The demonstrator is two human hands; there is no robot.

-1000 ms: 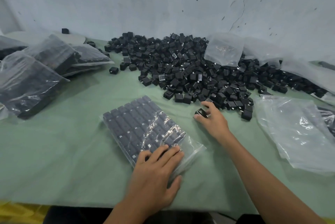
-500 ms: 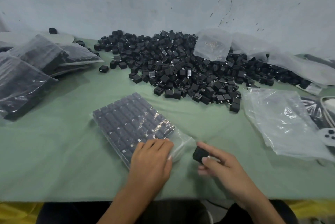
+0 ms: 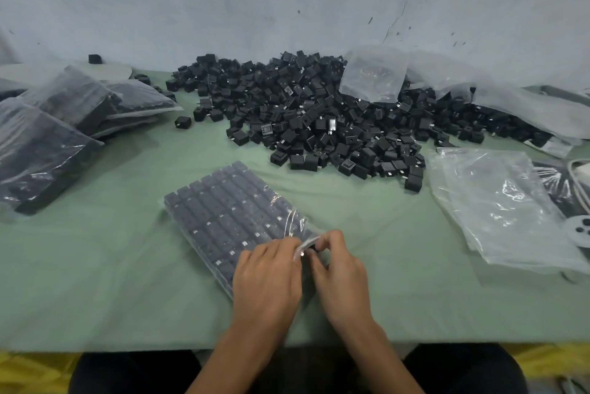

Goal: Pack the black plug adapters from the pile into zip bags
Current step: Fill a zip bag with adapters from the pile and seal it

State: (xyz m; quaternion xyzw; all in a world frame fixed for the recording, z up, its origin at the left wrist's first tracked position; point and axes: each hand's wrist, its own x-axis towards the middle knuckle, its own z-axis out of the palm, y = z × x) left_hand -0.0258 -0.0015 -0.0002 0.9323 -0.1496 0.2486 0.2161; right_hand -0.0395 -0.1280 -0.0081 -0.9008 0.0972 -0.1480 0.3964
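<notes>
A clear zip bag filled with neat rows of black plug adapters lies flat on the green table in front of me. My left hand rests on the bag's near corner and lifts its open lip. My right hand pinches one black adapter right at that bag mouth, mostly hidden by my fingers and the plastic. The big loose pile of black adapters sits behind, against the wall.
Several filled bags are stacked at the left. Empty clear bags lie at the right, and another bag rests on top of the pile. A white cable and round part sit at the right edge.
My right hand picked an adapter at the pile's edge, carried it toward me and now holds it at the bag mouth. My left hand shifted to the bag's lip.
</notes>
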